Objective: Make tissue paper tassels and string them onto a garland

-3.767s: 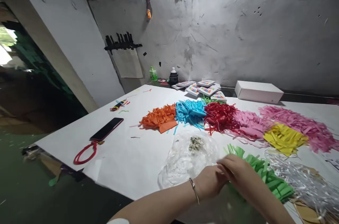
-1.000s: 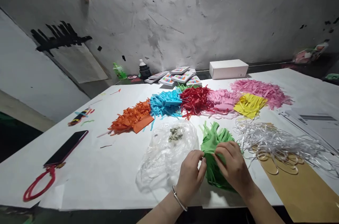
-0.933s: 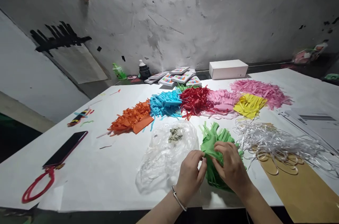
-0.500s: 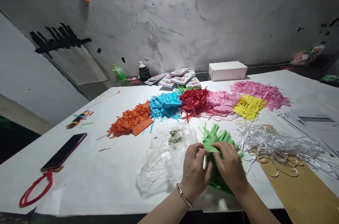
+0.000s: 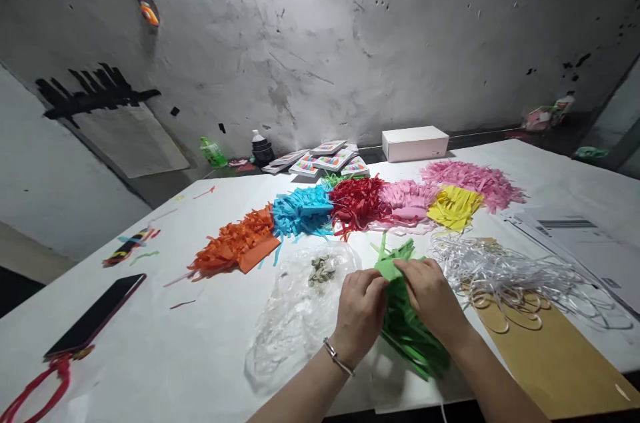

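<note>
- The left hand (image 5: 361, 313) and right hand (image 5: 434, 299) meet at the near edge of the table (image 5: 210, 316), both pinched on the green fringed paper (image 5: 407, 333).
- Left hand: fingers curled, thumb and fingertips gripping the bundle's left edge. A bracelet (image 5: 338, 357) sits on that wrist.
- Right hand: fingers bent over the top of the same bundle, pressing it from 2 o'clock. Both hands touch it and nearly touch each other.
- The green bundle lies flat on the white table cover, cut strips fanning toward 12 o'clock and trailing toward 6 o'clock.
- It looks light, thin and floppy. The strips would likely tear or crumple if tugged, so the uncut band, not the loose ends, seems the safer place to grip.
- At 9 o'clock from the hands, touching the left one, lies a clear plastic bag (image 5: 295, 323) with a small grey clump (image 5: 322, 269) on it.
- At 3 o'clock is a tangle of white ribbon (image 5: 505, 269) over a brown sheet (image 5: 555, 363).
- At 12 o'clock runs a row of orange (image 5: 233, 248), blue (image 5: 299, 211), red (image 5: 356, 201), pink (image 5: 407, 199) and yellow (image 5: 453, 207) fringe piles.
- Far at 9 o'clock lies a phone (image 5: 95, 316).
</note>
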Demonstrator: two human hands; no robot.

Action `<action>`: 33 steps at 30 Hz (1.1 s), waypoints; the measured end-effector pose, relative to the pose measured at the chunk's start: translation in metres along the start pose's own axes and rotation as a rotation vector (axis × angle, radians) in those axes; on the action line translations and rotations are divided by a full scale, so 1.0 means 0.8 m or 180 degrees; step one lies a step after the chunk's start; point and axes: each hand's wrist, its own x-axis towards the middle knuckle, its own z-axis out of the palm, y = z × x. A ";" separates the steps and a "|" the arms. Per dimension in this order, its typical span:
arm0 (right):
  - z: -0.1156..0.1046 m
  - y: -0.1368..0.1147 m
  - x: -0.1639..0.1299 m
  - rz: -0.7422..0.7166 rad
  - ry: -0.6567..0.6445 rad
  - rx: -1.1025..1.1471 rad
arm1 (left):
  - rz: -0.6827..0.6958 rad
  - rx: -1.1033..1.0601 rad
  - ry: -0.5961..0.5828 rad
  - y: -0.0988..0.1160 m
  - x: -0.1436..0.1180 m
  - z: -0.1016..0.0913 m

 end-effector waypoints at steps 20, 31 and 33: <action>-0.012 0.029 0.000 0.1221 -0.0408 -0.0315 | 0.0047 -0.0283 -0.0807 -0.001 0.000 0.006; -0.015 0.059 -0.001 0.1493 -0.0488 -0.0555 | -0.0233 -0.1524 -0.0770 0.008 0.031 -0.007; -0.029 0.091 -0.003 0.1782 -0.0281 -0.0720 | -0.0402 -0.1897 -0.0570 -0.002 0.049 -0.031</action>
